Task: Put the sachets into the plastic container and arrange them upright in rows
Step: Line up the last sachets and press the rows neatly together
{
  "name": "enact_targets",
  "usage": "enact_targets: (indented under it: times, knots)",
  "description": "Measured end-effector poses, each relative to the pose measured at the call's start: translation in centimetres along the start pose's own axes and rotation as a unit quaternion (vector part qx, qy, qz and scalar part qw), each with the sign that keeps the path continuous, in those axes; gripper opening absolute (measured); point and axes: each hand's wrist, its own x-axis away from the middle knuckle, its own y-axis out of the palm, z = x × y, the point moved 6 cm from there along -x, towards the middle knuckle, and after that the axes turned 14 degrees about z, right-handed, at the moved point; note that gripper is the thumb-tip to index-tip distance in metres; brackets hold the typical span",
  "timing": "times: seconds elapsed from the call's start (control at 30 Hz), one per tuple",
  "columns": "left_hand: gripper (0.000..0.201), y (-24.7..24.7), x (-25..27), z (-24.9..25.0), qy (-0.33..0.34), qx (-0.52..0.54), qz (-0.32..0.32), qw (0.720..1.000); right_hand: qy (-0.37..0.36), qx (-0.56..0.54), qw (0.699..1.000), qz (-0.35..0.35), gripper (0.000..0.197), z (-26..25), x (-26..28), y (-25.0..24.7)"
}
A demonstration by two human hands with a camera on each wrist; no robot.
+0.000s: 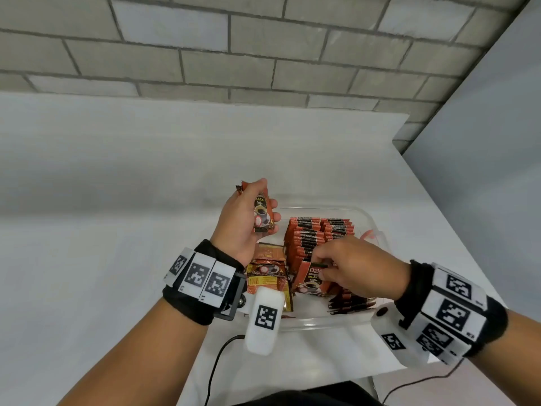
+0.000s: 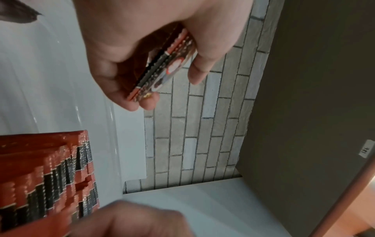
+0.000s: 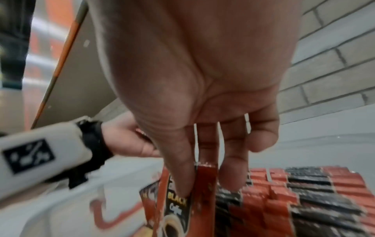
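A clear plastic container (image 1: pixel 307 323) stands on the white table. Inside it, orange-and-black coffee sachets stand upright in rows (image 1: pixel 320 232), also seen as rows (image 2: pixel 46 176) and rows (image 3: pixel 304 192) in the wrist views. Several loose sachets (image 1: pixel 267 273) lie flat in its left part. My left hand (image 1: pixel 268 202) hovers over the container's far left corner and grips a small stack of sachets (image 1: pixel 262 213), the same stack (image 2: pixel 162 67) edge-on in the left wrist view. My right hand (image 1: pixel 323 266) pinches the top of a sachet (image 1: pixel 311 281) at the row's near end; the sachet (image 3: pixel 178 208) sits under the thumb.
The table (image 1: pixel 117 200) meets a grey brick wall (image 1: pixel 234 54) at the back. Its right edge runs diagonally beside a grey panel (image 1: pixel 483 142). A black cable (image 1: pixel 215 364) hangs at the near edge. The container's right wall bears a red mark (image 1: pixel 369 234).
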Motion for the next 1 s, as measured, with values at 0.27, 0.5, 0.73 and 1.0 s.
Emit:
enact_targets:
  times: [0.27,0.5,0.73,1.0]
  knots:
    - [0.018,-1.0,-0.2,-0.5,-0.009,-0.011,0.007,1.0,-0.005,0.157,0.988,0.01,0.007,-0.2,-0.5,1.1]
    - [0.014,-1.5,0.2,-0.2,-0.008,-0.003,0.006,1.0,-0.037,0.232,0.972,-0.026,0.021,-0.5,-1.1,2.0]
    - [0.013,-2.1,0.3,-0.1,-0.011,0.014,0.008,1.0,-0.056,0.292,0.953,-0.065,0.027,-1.0,-1.3,2.8]
    - [0.015,-2.4,0.3,-0.4,-0.014,0.011,0.006,1.0,-0.062,0.329,0.938,-0.09,0.012,-1.7,-1.2,3.0]
